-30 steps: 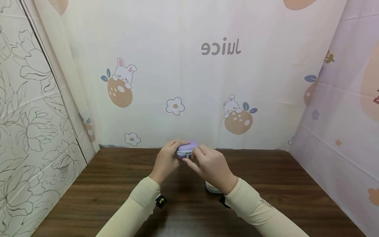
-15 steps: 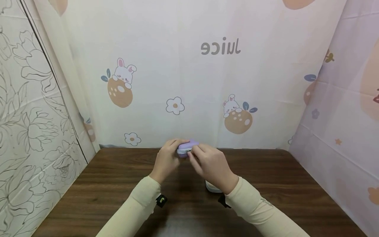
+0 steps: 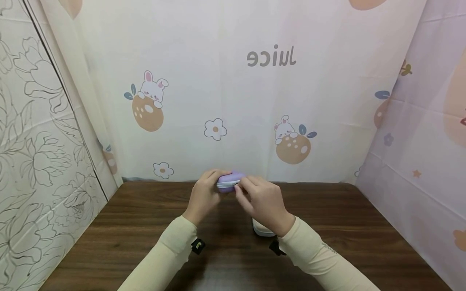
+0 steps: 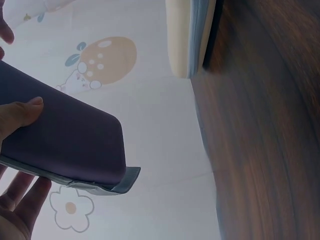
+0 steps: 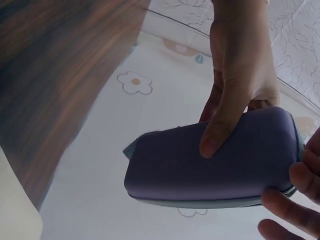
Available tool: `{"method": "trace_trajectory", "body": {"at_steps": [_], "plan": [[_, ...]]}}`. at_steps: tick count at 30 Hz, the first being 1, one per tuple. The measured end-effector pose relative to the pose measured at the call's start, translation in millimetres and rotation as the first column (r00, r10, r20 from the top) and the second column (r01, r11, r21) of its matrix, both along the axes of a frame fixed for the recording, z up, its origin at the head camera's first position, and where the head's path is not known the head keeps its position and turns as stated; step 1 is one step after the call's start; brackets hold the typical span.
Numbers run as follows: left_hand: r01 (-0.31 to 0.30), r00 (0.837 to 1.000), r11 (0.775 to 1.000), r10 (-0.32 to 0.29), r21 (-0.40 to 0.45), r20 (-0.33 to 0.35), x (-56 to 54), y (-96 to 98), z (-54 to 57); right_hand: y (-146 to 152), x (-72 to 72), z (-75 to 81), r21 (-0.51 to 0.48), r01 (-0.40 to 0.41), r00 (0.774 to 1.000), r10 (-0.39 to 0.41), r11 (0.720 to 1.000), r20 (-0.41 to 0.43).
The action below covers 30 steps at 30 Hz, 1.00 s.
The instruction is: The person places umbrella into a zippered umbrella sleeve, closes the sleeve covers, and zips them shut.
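Observation:
A small purple zippered case (image 3: 231, 177) with a pale zipper band is held up above the far part of the table. My left hand (image 3: 205, 195) grips its left end; the thumb lies across one broad face in the left wrist view, where the case (image 4: 65, 135) looks dark. At the case's right end, my right hand (image 3: 263, 201) pinches the zipper pull, mostly covered by the fingertips. The right wrist view shows those fingers (image 5: 287, 212) against the edge of the case (image 5: 215, 165). A fabric tab (image 4: 129, 181) sticks out at one end.
A cream case (image 3: 262, 230) with a grey band lies on the brown wooden table (image 3: 145, 234), partly hidden under my right hand and wrist. A printed curtain (image 3: 233, 89) stands behind the table's far edge, with more patterned cloth at both sides.
My right hand has moved slightly right and up along the zipper band, drawing the pull toward the right end. My left hand keeps its grip, and the case has barely shifted.

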<state>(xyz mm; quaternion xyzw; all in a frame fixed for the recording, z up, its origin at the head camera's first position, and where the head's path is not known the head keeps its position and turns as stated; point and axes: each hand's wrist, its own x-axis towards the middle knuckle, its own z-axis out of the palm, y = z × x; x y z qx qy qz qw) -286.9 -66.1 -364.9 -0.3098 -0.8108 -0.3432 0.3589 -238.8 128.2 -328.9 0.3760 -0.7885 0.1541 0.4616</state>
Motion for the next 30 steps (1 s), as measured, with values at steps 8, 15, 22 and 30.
{"method": "trace_trajectory", "body": {"at_steps": [8, 15, 22, 30], "plan": [[0.027, 1.0, 1.0, -0.027, 0.016, 0.005, -0.4, -2.1, -0.8, 3.4, -3.6, -2.5, -0.028, -0.042, 0.999, 0.043, 0.999, 0.023], [0.044, 0.999, 0.999, -0.044, 0.021, -0.001, -2.1, -2.7, -1.1, 7.1, -6.7, -4.8, -0.099, -0.129, 0.986, 0.138, 0.987, 0.09], [0.051, 0.999, 0.998, -0.051, 0.037, -0.011, -1.6, -2.4, -0.2, 9.8, -7.1, -6.2, -0.149, -0.167, 0.974, 0.187, 0.975, 0.131], [0.06, 0.998, 0.997, -0.06, 0.045, -0.009, -2.7, -2.6, -1.0, 12.2, -10.1, -7.4, -0.218, -0.171, 0.96, 0.212, 0.961, 0.184]]}}
